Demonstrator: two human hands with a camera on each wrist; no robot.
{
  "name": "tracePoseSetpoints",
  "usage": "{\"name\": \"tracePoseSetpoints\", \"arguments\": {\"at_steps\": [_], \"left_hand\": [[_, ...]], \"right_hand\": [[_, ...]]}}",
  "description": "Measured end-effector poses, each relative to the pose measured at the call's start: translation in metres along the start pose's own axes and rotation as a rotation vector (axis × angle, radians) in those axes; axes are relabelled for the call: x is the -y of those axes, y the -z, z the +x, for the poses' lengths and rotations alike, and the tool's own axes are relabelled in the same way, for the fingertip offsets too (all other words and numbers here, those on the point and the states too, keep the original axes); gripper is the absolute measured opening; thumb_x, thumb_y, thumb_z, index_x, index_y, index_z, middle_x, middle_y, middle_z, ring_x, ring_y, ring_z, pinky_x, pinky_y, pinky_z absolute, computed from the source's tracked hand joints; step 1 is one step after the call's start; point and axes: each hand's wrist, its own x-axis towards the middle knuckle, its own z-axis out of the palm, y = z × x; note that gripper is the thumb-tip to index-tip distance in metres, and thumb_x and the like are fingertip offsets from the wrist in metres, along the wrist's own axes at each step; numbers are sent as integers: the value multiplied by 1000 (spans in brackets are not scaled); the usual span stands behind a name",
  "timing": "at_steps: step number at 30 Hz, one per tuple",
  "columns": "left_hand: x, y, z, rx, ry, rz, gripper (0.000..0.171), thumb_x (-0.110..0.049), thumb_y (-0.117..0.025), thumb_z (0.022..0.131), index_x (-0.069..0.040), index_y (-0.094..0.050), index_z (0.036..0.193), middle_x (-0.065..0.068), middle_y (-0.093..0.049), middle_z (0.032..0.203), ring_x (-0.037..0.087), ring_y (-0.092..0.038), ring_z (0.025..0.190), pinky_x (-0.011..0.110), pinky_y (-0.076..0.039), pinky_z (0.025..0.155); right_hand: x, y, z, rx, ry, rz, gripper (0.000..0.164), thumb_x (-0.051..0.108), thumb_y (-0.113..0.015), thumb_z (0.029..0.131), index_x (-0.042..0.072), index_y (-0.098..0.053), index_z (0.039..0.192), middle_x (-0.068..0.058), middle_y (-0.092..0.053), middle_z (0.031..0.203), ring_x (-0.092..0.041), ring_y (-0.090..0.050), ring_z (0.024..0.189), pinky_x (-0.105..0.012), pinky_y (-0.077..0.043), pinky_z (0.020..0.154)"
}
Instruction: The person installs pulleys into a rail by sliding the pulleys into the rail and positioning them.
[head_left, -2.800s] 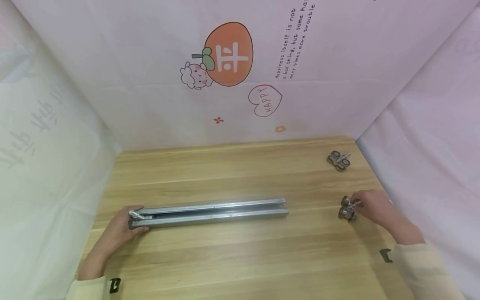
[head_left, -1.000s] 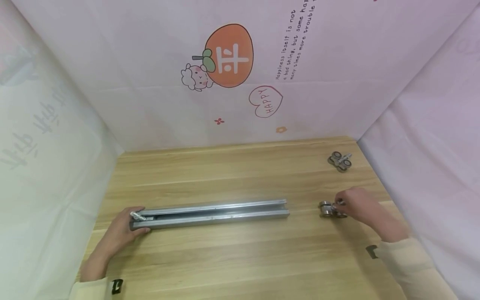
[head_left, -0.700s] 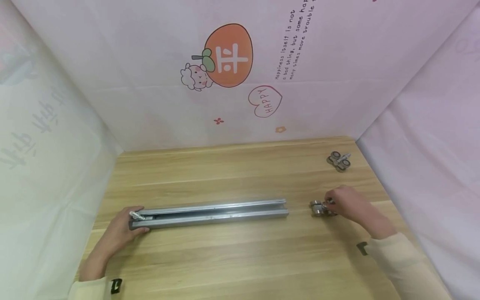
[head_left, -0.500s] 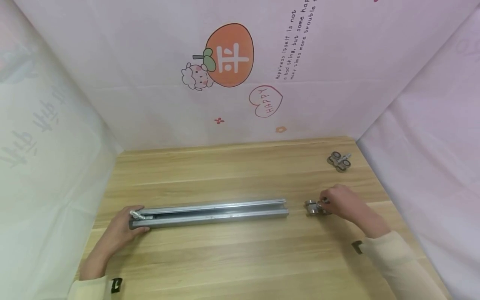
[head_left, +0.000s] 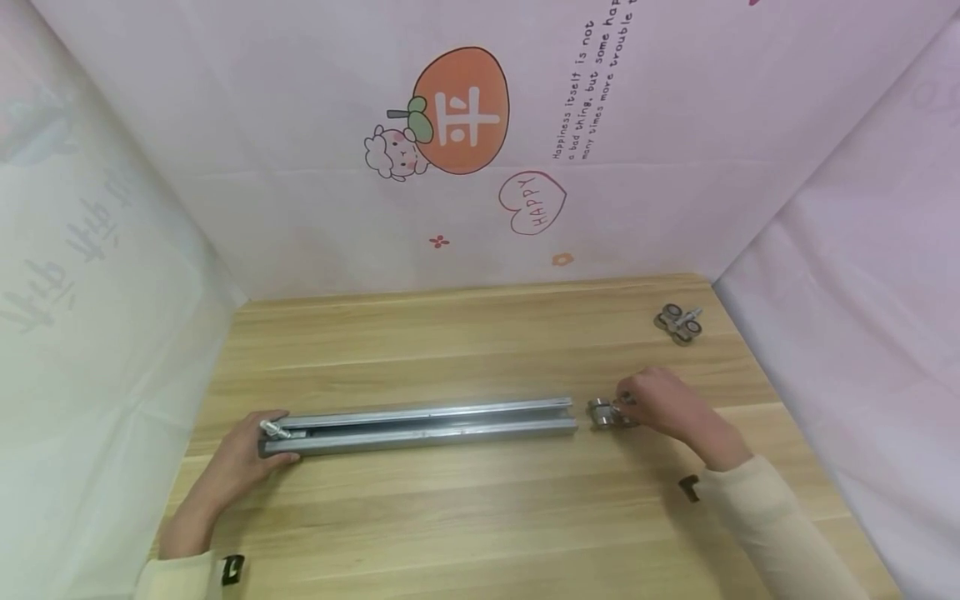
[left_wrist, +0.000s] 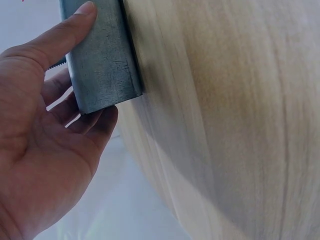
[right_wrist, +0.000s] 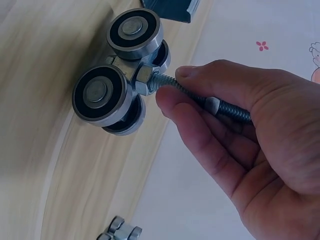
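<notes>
A grey metal channel track (head_left: 435, 423) lies slot-up across the middle of the table. My left hand (head_left: 240, 458) grips its left end, thumb (left_wrist: 75, 30) along the near side wall and fingers curled round the far side and end. A threaded bolt (head_left: 273, 430) sticks up from the slot there; whatever it is fixed to is mostly hidden inside. My right hand (head_left: 671, 408) pinches the threaded stem (right_wrist: 175, 86) of a roller trolley (right_wrist: 117, 75) between thumb and fingertips. Its steel wheels face the track's open right end, a small gap away.
Another roller trolley (head_left: 678, 322) lies on the wooden table (head_left: 450, 517) near the back right corner, its bolt pointing up and right. Printed white sheets (head_left: 300, 125) stand as walls behind and on both sides.
My right hand has carried the roller trolley leftward from the table's right side to close by the track's right end, turning its wheels toward the track. My left hand and the track have stayed put.
</notes>
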Motion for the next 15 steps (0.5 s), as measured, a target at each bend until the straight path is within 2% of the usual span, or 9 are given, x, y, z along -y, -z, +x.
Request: {"name": "tracePoseSetpoints", "arguments": {"at_steps": [6,15], "left_hand": [[0,0,0,-13,-6,-1,74,-20,-83,72,9,-52,132,35,-53,129,53,-48,118,67,-39,102],[0,-2,-1,-23,-10,-2,74,-19,-84,71,9,-53,131,35,-54,128,53,-48,118,67,-38,102]], "right_hand": [[4,-3,5,12,-7,-4,17,9,-71,81,18,-65,67,14,-53,58,-2,-45,50,-20,-45,47],[10,-12,12,-5,29,-16,18,11,-71,80,19,-64,66,17,-50,57,-1,-44,49,-19,-44,46]]}}
